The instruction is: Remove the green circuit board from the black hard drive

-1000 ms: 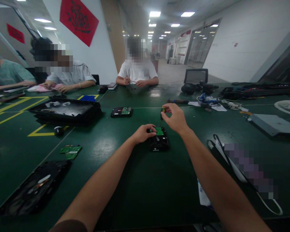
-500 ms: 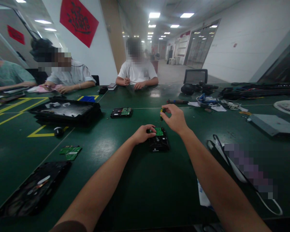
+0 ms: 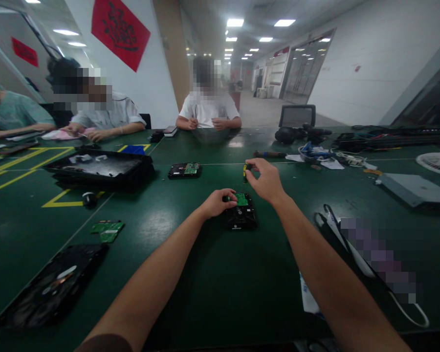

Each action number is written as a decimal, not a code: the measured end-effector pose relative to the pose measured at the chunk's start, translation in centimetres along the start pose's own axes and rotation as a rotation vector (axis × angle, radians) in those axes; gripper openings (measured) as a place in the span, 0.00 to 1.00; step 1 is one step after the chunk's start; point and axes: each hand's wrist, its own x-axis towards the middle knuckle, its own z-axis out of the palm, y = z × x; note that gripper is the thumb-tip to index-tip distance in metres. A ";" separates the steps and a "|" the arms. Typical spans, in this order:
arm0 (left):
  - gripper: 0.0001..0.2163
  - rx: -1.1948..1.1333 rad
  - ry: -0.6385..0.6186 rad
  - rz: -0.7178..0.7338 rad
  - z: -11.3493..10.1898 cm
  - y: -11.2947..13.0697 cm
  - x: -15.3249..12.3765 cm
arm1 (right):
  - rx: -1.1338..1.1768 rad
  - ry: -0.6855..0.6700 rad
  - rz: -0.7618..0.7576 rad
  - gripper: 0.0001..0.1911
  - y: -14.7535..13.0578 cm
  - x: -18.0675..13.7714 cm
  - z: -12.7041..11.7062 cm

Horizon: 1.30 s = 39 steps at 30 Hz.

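Note:
A black hard drive (image 3: 241,218) lies on the green table in front of me, a green circuit board (image 3: 242,199) on its upper face. My left hand (image 3: 218,202) grips the drive's left side, thumb and fingers at the board's edge. Above the far part of the board, my right hand (image 3: 267,179) pinches a small yellow-and-black screwdriver (image 3: 245,173) held upright. Its thin shaft points down at the board; whether the tip touches a screw is too small to tell.
Another hard drive (image 3: 184,170) sits farther back. On the left are a black tray (image 3: 95,166), a loose circuit board (image 3: 108,231) and a larger black drive casing (image 3: 51,288). A silver metal box (image 3: 418,188) lies right. Across the table sits a person (image 3: 209,110).
The screwdriver's handle shows more yellow now, as if turned slightly between my fingers. My hands and the drive stay in place. The person opposite has raised one hand a little.

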 end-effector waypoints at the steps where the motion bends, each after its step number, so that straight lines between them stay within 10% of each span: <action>1: 0.07 -0.004 0.001 0.006 0.0 0.0 0.0 | -0.008 0.003 -0.007 0.13 0.0 0.0 -0.1; 39: 0.07 -0.010 -0.003 0.008 0.0 0.1 -0.1 | 0.025 0.036 -0.009 0.07 -0.1 0.1 -0.2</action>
